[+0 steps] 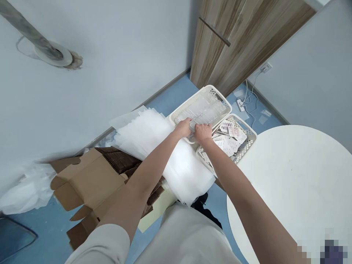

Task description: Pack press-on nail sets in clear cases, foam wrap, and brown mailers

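Both of my hands are at the near end of a white plastic basket (176,112) with perforated sides. Clear plastic packs (205,108) lie in it, glossy and overlapping. My left hand (183,128) is closed at the left of that end, its fingertips on the clear plastic. Close beside it, my right hand (203,132) is curled with the knuckles up, also on the clear plastic. The undersides of the fingers are hidden. A second white basket (249,146), right of my right hand, holds several printed cards and small packets (229,141).
Stacked white translucent sheets (187,172) lie nearest me, beside the baskets. Unfolded brown cardboard boxes (90,176) are at left. A round white table (297,183) stands at right. A wooden cabinet (220,66), power strip and cords (240,105) are beyond the baskets.
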### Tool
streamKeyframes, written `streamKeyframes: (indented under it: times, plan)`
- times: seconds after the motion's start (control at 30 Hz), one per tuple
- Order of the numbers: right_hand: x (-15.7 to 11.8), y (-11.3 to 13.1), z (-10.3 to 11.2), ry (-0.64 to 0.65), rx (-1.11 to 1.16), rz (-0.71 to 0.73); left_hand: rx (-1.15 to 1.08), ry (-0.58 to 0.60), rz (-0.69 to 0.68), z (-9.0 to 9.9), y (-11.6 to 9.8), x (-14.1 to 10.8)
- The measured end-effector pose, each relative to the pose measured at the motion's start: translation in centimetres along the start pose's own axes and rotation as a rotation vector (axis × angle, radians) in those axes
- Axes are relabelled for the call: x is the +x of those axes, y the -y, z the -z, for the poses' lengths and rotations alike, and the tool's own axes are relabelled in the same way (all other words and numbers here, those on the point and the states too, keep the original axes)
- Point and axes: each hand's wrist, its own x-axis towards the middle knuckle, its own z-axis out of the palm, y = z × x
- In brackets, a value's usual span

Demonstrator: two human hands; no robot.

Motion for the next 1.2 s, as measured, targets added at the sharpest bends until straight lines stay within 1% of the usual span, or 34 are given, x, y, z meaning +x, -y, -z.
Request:
streamKeyframes:
  times: [0.1,0.13,0.17,0.23,0.3,0.33,0.4,0.5,0.6,0.7,0.83,0.97,1.07,1.2]
  plan:
    - [-0.2,-0.3,0.1,-0.059,0.046,0.018,0.137,0.041,-0.059,0.1,-0.6,-0.4]
    - [-0.4,-0.5,0.3,-0.089,0.072,0.011,0.158,0.023,-0.087,0.3,-0.9,-0.6]
    - [-0.8,-0.7,0.5,-0.124,0.107,-0.004,0.165,-0.012,-0.122,0.5,-1.3,-0.8]
    - [-1.7,-1.5,1.3,-0.197,0.212,-0.046,0.144,-0.119,-0.207,0.8,-1.9,-1.4]
    - [-3.0,-2.4,2.2,-0.247,0.383,-0.075,0.074,-0.225,-0.269,1.0,-2.6,-2.1]
    - [-3.9,-2.9,2.6,-0.262,0.487,-0.079,0.021,-0.252,-0.281,1.0,-2.9,-2.6]
    - [-5.9,-4.1,3.3,-0.288,0.705,-0.081,-0.11,-0.236,-0.273,0.5,-3.7,-3.9]
    - [-9.7,-6.1,3.5,-0.316,1.02,-0.102,-0.297,-0.089,-0.214,-0.8,-5.2,-6.7]
    - [-14.2,-8.2,2.8,-0.312,1.307,-0.134,-0.396,0.073,-0.181,-3.1,-6.5,-10.2]
    - [-19.0,-10.2,1.7,-0.306,1.473,-0.175,-0.412,0.156,-0.194,-6.0,-7.7,-13.8]
    - [-25.8,-12.8,0.1,-0.329,1.563,-0.183,-0.386,0.218,-0.191,-10.2,-8.8,-18.3]
    - [-32.4,-15.2,-1.7,-0.322,1.568,-0.171,-0.361,0.276,-0.181,-14.0,-9.3,-22.7]
    - [-36.6,-16.7,-3.5,-0.31,1.585,-0.185,-0.336,0.332,-0.169,-16.6,-9.3,-25.8]
    - [-41.5,-18.4,-6.0,-0.324,1.692,-0.193,-0.306,0.389,-0.149,-20.3,-8.8,-29.6]
